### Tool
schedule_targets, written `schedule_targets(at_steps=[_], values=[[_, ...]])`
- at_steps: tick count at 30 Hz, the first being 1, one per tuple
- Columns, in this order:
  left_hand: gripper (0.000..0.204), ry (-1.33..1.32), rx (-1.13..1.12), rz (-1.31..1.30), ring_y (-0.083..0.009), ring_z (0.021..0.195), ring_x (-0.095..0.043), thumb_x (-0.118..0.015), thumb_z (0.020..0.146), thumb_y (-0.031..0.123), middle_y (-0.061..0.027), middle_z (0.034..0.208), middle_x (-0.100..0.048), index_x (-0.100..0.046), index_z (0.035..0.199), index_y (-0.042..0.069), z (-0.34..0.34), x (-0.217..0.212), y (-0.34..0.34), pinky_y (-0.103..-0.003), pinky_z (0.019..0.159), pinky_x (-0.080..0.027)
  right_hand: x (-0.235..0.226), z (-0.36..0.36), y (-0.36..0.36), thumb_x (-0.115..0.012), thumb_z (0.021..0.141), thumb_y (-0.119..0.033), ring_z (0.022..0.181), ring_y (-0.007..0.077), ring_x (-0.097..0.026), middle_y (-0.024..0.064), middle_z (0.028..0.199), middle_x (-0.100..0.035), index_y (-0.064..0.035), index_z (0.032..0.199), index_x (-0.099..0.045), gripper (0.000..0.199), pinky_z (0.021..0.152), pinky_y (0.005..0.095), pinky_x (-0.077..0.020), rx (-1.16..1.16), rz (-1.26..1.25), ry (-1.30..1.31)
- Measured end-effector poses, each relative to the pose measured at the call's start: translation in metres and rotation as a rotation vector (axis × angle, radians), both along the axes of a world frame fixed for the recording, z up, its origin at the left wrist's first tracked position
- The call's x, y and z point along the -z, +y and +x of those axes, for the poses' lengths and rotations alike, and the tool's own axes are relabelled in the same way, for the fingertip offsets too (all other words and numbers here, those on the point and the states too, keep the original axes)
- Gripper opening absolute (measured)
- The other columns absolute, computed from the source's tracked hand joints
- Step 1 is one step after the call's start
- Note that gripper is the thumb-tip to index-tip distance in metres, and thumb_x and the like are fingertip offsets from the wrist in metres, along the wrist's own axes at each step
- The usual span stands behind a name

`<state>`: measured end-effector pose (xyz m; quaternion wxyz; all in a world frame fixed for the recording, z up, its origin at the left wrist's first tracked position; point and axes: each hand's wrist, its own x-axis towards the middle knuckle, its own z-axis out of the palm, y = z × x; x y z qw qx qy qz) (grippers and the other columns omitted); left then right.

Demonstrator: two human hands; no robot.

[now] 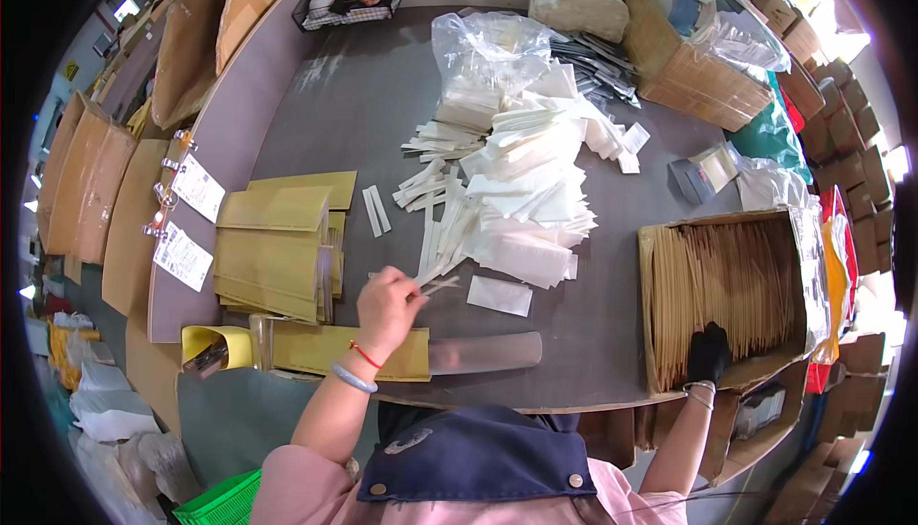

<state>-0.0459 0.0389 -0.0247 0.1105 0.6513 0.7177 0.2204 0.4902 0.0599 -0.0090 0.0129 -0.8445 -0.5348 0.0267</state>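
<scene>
The left hand, bare, at the lower centre of the frame, is pinched around thin whitish strips; these are narrow and flat, poking out to the right of its fingertips, too small to count. The right hand, in a black glove at the lower right, touches the front of a dense row of brown envelopes; whether it grasps any, I cannot tell. They stand on edge in one open carton, too many to count, mostly above and around the glove.

Just right of the left hand lies one white slip; up and left of it, two loose strips. Beyond, at centre, spreads one big heap of white slips, uncounted. Below the left hand lies one yellow mailer; left of it, a mailer stack. Two labels sit on the left wall.
</scene>
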Motion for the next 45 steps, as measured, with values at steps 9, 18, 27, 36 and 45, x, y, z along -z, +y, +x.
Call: schedule_targets(at_steps=[9, 18, 27, 36, 45], values=[[0.03, -0.043, 0.299, 0.042, -0.0296, 0.094, -0.058, -0.083, 0.07, 0.013, -0.0083, 0.096, -0.059, -0.064, 0.092, 0.005, 0.069, 0.017, 0.031, -0.039, 0.081, -0.05, 0.05, 0.044, -0.009, -0.054, 0.097, -0.023, 0.107, 0.0339, -0.063, 0.0194, 0.117, -0.067, 0.0035, 0.125, -0.061, 0.039, 0.095, 0.0383, -0.0478, 0.096, 0.424, 0.124], [0.026, -0.632, 0.171, -0.514, -0.0288, 0.084, -0.057, -0.083, 0.069, 0.018, -0.0056, 0.072, -0.059, -0.065, 0.085, 0.009, 0.056, -0.025, -0.001, -0.04, 0.077, -0.046, -0.04, -0.109, -0.016, -0.061, 0.088, -0.004, 0.081, 0.0326, -0.059, 0.0134, 0.084, -0.06, -0.0046, 0.093, -0.068, 0.009, 0.074, 0.0388, -0.0458, -0.576, 0.407, 0.434], [0.047, -0.077, 0.313, -0.048, -0.0303, 0.108, -0.05, -0.087, 0.061, 0.023, -0.0055, 0.113, -0.057, -0.073, 0.105, 0.012, 0.034, -0.026, -0.06, -0.044, 0.092, -0.043, 0.006, -0.173, -0.029, -0.07, 0.081, -0.01, 0.071, 0.0301, -0.058, 0.0089, 0.074, -0.058, -0.0162, 0.109, -0.073, 0.028, 0.066, 0.0414, -0.0462, -0.945, 0.026, 0.62], [0.076, -0.01, 0.373, -0.084, -0.032, 0.114, -0.049, -0.09, 0.056, 0.029, -0.0093, 0.122, -0.057, -0.063, 0.123, 0.007, 0.044, -0.03, -0.063, -0.044, 0.1, -0.04, 0.046, -0.221, -0.02, -0.073, 0.08, -0.019, 0.075, 0.0305, -0.061, 0.011, 0.08, -0.063, -0.0176, 0.099, -0.075, 0.019, 0.067, 0.0427, -0.0488, -1.123, 0.361, 0.662], [0.074, -0.064, 0.443, -0.082, -0.0312, 0.11, -0.052, -0.082, 0.06, 0.017, -0.0102, 0.117, -0.056, -0.057, 0.129, 0.009, 0.052, -0.02, -0.051, -0.044, 0.095, -0.043, 0.015, -0.294, -0.049, -0.077, 0.077, -0.02, 0.105, 0.0347, -0.06, 0.0117, 0.112, -0.061, -0.007, 0.122, -0.055, 0.052, 0.09, 0.0407, -0.0485, -0.833, -0.11, 1.212]])
